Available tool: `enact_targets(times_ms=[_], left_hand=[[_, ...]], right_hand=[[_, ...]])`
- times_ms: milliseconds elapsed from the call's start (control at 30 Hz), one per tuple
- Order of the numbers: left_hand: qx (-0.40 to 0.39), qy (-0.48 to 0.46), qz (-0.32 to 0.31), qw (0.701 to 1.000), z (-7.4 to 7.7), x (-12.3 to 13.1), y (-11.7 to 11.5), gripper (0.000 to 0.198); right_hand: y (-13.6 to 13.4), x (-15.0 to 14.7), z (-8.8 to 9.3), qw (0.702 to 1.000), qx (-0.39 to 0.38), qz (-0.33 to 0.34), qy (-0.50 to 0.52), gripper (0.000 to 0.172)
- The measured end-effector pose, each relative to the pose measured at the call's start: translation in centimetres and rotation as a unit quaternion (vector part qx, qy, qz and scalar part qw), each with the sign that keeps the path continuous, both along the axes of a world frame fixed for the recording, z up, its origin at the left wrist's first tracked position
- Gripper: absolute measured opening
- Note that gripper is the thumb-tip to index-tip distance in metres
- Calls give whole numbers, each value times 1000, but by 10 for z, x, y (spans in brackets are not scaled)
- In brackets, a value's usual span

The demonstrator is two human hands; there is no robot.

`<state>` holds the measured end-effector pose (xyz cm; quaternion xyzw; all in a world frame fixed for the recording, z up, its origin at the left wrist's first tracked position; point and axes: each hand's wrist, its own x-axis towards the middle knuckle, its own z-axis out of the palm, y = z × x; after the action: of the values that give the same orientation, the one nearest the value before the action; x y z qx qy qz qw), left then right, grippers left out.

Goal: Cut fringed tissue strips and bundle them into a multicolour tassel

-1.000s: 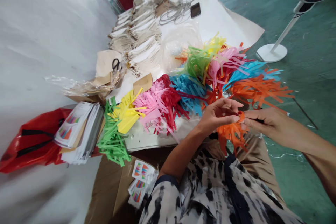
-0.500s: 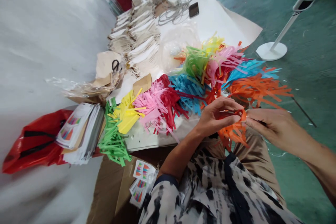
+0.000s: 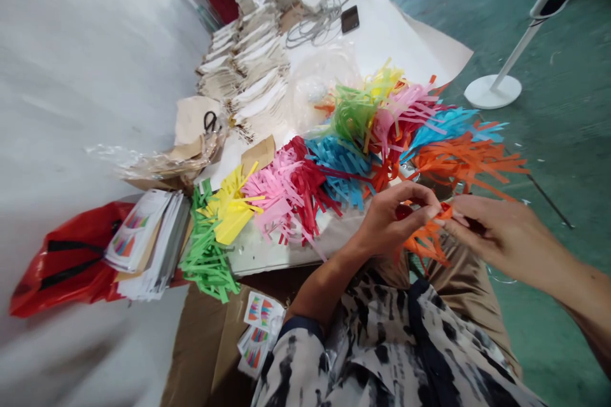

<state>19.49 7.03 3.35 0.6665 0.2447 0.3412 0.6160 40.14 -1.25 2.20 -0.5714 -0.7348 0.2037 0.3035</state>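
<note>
The left hand (image 3: 394,219) and right hand (image 3: 496,235) pinch a fringed orange paper tassel (image 3: 424,243) over tan shorts (image 3: 470,283); a dark red bit (image 3: 403,211), half hidden by the left fingers (image 3: 420,200), is hard to make out.

We count two hands (image 3: 443,226), one orange paper fringe (image 3: 424,245) between them, and six colours of paper fringe (image 3: 281,194) beyond. To the far left lie one pair of scissors (image 3: 210,121) and one red plastic bag (image 3: 67,261); farther on, one phone (image 3: 350,19) and one floor fan (image 3: 513,57).
</note>
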Motion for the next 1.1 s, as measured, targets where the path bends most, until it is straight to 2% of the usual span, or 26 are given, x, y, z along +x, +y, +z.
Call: enact_targets(times_ms=[33,133,167,233,300,400,533,633,700,733,767,833,900,1000,1100], left_hand=[[4,11,16,1000,-1,1,-2,25],[48,41,62,996,-7,6,-6,26],[72,45,74,994,-8,7,-6,27],[117,43,91,988,-11,9,-7,27],[127,32,96,987,-14,10,-7,28],[64,6,90,994,-21,11,-10,29],[47,0,80,996,-34,14,-20,30],[26,33,71,997,-43,19,-25,31],[36,71,67,995,-44,20,-21,28],[69,105,71,990,-43,21,-15,26],[119,146,80,979,-40,21,-7,24],[232,238,113,936,-33,23,13,23],[315,328,139,880,-26,29,35,27],[365,452,153,799,-22,44,60,28],[355,526,162,756,-26,58,74,27]], right_hand=[[0,-1,3,1000,-18,-14,22,16],[0,-4,11,990,-67,-44,115,39],[1,-6,12,986,-71,-48,145,38],[2,-10,11,977,-69,-56,192,25],[4,-15,7,964,-78,-75,243,17],[6,-21,0,920,-107,-124,357,18],[7,-26,-4,826,-125,-189,516,25],[9,-26,-7,793,-130,-195,562,28],[13,-23,-12,800,-132,-198,551,29],[17,-20,-15,816,-132,-199,526,29],[22,-17,-18,846,-123,-196,480,29],[35,-10,-23,912,-83,-188,355,30],[52,-5,-24,960,-30,-173,216,31],[74,-1,-25,985,16,-156,73,31],[86,0,-31,987,6,-159,4,29]])
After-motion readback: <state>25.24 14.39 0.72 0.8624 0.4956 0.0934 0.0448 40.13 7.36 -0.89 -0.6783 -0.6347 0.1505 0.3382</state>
